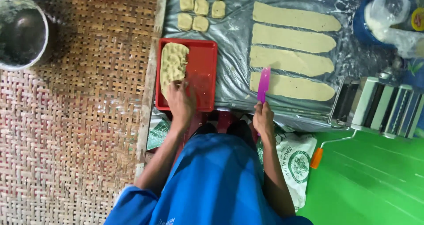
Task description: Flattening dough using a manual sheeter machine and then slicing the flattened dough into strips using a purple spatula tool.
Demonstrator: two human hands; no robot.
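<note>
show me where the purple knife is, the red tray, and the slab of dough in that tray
purple knife (263,84), head view, middle of the blade.
red tray (204,74), head view, bare floor of the tray right of the dough.
slab of dough (173,66), head view, centre of its dimpled top.
</note>
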